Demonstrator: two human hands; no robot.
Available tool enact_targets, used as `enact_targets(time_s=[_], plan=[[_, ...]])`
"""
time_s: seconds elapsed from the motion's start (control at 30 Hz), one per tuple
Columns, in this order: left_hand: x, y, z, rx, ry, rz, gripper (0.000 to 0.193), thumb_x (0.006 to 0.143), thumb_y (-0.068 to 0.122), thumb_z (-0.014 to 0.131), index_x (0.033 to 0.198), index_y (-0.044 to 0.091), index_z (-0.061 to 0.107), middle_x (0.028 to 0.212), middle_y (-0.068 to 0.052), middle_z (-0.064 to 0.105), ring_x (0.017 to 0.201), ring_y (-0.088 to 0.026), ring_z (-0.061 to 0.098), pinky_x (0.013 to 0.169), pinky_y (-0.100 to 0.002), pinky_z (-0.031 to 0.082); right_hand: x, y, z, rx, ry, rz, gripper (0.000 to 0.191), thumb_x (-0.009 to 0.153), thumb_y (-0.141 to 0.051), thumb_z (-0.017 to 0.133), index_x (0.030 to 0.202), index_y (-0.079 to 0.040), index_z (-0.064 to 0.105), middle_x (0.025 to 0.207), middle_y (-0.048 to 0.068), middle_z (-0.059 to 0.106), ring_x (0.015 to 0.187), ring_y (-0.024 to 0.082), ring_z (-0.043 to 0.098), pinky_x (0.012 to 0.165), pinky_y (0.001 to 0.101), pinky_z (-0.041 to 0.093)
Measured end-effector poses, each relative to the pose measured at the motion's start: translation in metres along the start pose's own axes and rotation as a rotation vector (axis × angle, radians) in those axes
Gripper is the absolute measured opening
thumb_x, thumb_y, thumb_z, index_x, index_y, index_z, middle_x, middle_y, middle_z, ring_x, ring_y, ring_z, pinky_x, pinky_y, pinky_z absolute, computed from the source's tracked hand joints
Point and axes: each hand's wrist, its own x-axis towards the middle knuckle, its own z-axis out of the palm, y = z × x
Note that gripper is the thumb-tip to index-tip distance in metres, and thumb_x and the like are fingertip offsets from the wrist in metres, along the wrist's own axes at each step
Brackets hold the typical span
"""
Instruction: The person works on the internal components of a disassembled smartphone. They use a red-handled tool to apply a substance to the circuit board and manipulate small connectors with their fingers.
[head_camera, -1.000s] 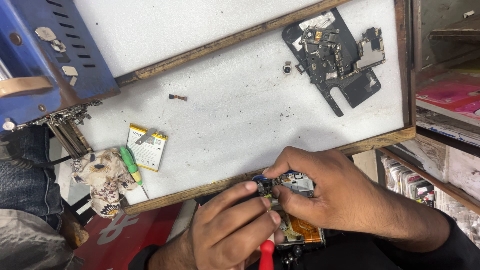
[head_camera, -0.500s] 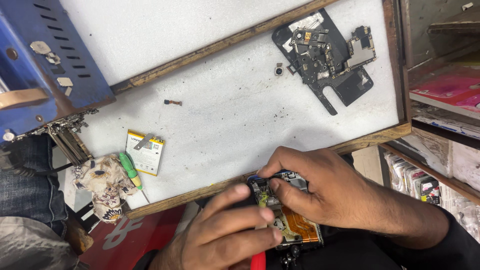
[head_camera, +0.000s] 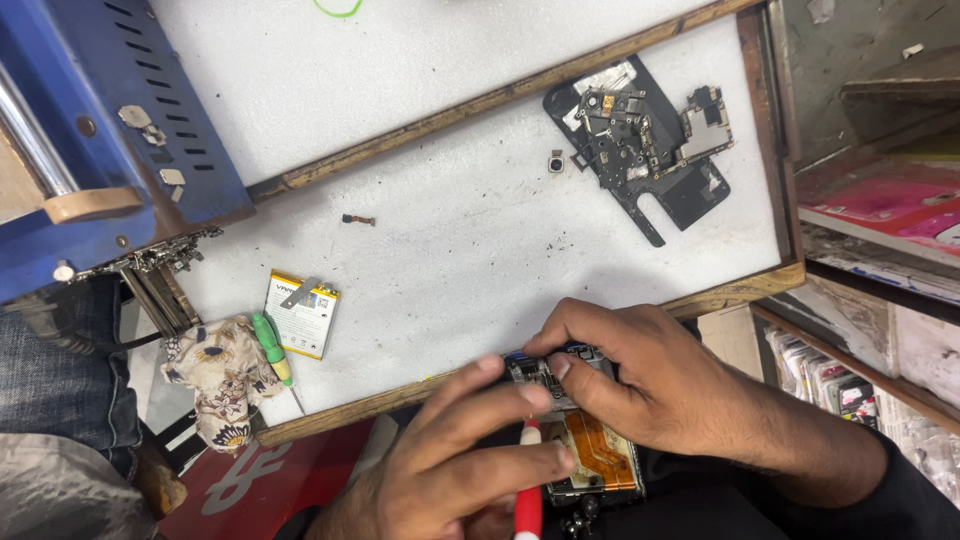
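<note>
Little moved, hands stay put | left hand (head_camera: 460, 460) closed, grips red-white screwdriver (head_camera: 527, 490) | right hand (head_camera: 640, 375) clamps opened phone (head_camera: 585, 455)

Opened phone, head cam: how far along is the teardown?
Done: board and frame parts, a small camera module and a battery lie out on the white mat. In hand: right hand holds the opened phone; left hand grips a red-handled tool. Left: orange flex remains inside.

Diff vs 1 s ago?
Little changed. Both hands, left and right, stay on the opened phone at the tray edge; the red-handled tool stays in the left. Battery, green screwdriver and dismantled parts unmoved.
</note>
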Motion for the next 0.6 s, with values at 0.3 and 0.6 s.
enact_targets(time_s=[0.3,0.6], plan=[[-0.007,-0.002,0.003,0.177,0.151,0.188,0.035,0.086,0.025,0.079,0.117,0.017,0.064,0.127,-0.006,0.064,0.129,-0.034,0.05,0.12,-0.061,0.031,-0.005,-0.001,0.003,-0.033,0.009,-0.067,0.019,0.099,-0.015,0.055,0.113,-0.004,0.063,0.086,0.008,0.074,0.084,0.016,0.081,0.072,0.0327,0.065],[-0.009,-0.002,0.007,0.192,0.271,0.257,0.031,0.092,0.025,0.084,0.116,0.019,0.065,0.122,-0.004,0.057,0.131,-0.026,0.054,0.119,-0.063,0.04,-0.005,-0.006,0.006,-0.035,0.04,-0.049,0.019,0.097,-0.013,0.057,0.112,-0.003,0.065,0.086,0.007,0.076,0.083,0.017,0.081,0.072,0.0326,0.064]])
